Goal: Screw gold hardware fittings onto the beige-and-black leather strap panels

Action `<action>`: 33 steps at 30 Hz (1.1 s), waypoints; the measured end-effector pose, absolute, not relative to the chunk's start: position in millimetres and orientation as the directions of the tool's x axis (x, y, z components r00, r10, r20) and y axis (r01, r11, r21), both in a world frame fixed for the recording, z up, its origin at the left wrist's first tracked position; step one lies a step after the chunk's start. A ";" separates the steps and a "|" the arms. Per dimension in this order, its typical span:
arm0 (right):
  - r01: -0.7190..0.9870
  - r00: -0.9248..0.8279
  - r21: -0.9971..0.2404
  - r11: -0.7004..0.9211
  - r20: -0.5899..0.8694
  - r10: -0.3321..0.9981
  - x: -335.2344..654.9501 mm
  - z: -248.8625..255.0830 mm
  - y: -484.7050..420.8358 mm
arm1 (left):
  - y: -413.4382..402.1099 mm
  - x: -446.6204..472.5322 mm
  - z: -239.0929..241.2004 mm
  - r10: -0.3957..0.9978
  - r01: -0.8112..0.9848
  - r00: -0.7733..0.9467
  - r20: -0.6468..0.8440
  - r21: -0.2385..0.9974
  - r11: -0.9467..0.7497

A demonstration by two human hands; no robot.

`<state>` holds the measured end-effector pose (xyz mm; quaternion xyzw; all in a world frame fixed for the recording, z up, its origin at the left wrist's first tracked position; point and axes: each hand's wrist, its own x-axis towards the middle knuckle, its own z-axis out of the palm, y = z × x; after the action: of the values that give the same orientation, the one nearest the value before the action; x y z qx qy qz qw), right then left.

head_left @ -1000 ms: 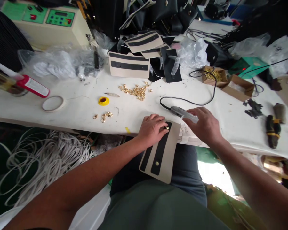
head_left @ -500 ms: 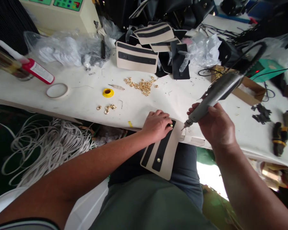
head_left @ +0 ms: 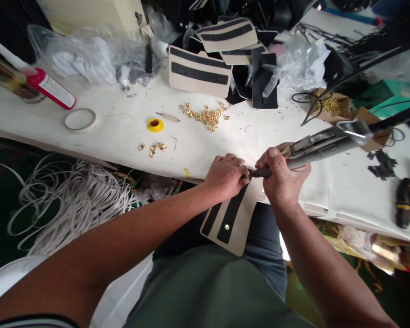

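A beige panel (head_left: 248,218) with black strips rests on my lap, its upper end against the table edge. My left hand (head_left: 224,178) grips that upper end, fingertips closed around a small gold fitting on a black strip. Another gold stud (head_left: 227,227) sits near the strip's lower end. In my right hand (head_left: 280,178) is a grey electric screwdriver (head_left: 328,145), tilted so that its tip meets the fitting at my left fingertips. The exact contact is hidden by the fingers. Beyond my hands lies a pile of gold rings and clasps (head_left: 210,119).
A few gold pieces (head_left: 157,148), a yellow ring-shaped cap (head_left: 155,125), a tape roll (head_left: 80,120) and a red glue bottle (head_left: 53,89) lie left. More beige panels (head_left: 200,70) are stacked behind. Pliers (head_left: 406,202) and a cardboard box (head_left: 348,107) are right.
My right hand has moved left and brought the screwdriver tip from beside the panel onto the fitting, tilting the tool flatter. My left hand stays on the panel. The view has shifted slightly.
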<state>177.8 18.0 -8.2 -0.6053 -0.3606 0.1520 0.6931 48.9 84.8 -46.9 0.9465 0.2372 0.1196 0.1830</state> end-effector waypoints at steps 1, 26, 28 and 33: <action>0.222 0.692 -0.948 0.228 0.318 0.648 177.7 -10.3 18.6 | 84.9 48.8 -46.9 0.491 0.402 0.860 0.142 0.404 -0.822; 0.332 0.590 -0.919 0.210 0.376 0.714 176.2 -14.6 15.6 | 84.2 48.3 -49.6 0.476 0.387 0.864 0.165 0.387 -0.837; 0.344 0.580 -0.918 0.196 0.372 0.725 177.6 -15.8 16.3 | 83.9 48.2 -49.3 0.478 0.392 0.864 0.159 0.386 -0.835; 0.351 0.557 -0.911 0.216 0.389 0.734 181.3 -20.1 19.4 | 83.7 47.8 -49.3 0.481 0.396 0.862 0.163 0.377 -0.837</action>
<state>181.3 19.4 -20.1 -0.6078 -0.4463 0.1499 0.6395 47.8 83.7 -49.3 0.9501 0.2306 0.1263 0.1678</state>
